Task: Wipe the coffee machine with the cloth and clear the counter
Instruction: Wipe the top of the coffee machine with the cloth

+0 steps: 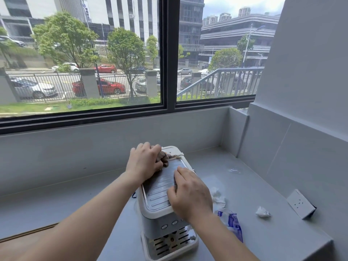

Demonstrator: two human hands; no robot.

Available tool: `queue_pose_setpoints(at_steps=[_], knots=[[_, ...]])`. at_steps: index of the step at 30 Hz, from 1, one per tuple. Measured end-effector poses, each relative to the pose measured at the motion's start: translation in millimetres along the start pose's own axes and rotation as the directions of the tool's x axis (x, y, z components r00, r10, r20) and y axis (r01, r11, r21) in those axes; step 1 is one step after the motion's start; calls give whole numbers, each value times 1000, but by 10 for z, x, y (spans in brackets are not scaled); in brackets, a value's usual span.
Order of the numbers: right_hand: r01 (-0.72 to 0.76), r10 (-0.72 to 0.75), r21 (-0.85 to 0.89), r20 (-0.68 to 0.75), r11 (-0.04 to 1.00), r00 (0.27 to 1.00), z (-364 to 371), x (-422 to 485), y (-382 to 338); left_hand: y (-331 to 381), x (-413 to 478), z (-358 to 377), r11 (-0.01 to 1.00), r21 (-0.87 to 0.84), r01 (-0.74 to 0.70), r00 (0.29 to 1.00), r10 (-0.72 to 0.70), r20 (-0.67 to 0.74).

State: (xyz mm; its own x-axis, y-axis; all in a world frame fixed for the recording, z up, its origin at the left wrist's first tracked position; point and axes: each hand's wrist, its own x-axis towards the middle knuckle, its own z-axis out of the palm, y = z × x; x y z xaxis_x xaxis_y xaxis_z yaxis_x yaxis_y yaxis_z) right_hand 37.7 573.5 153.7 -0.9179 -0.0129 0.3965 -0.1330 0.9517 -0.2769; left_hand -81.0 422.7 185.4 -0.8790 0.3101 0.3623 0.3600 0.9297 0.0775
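Currently I hold the cloth (pixel 163 157) bunched in the curled fingers of my left hand (pixel 145 162), pressed on the rear left of the machine (pixel 160 187) top. The machine stands near the worktop's (pixel 263 185) front edge, and my right hand (pixel 190 194) rests on its top, gripping nothing. Brace with the right hand and draw the cloth forward along the ribs in overlapping passes under even pressure.

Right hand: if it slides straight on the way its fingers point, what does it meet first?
Probably the brown cloth gripped by the left hand at the rear of the coffee machine. The right hand rests on its ribbed top, fingers aimed that way; depth is unclear.
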Motion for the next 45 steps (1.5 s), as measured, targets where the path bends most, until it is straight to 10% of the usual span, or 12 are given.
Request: queue_pose_setpoints(at_steps=[26,33,45], knots=[[-15,16,-10,38,1000,999,-13,8,-19,125,676,198,969,-145,198,975,-179,134],[-33,33,-14,-8,999,999,-16,2,-29,387,653,318,967,-198,-161,983,175,55],[-13,12,-15,-25,1000,1000,-7,14,-20,-171,228,113,939,-344,-28,996,56,72]])
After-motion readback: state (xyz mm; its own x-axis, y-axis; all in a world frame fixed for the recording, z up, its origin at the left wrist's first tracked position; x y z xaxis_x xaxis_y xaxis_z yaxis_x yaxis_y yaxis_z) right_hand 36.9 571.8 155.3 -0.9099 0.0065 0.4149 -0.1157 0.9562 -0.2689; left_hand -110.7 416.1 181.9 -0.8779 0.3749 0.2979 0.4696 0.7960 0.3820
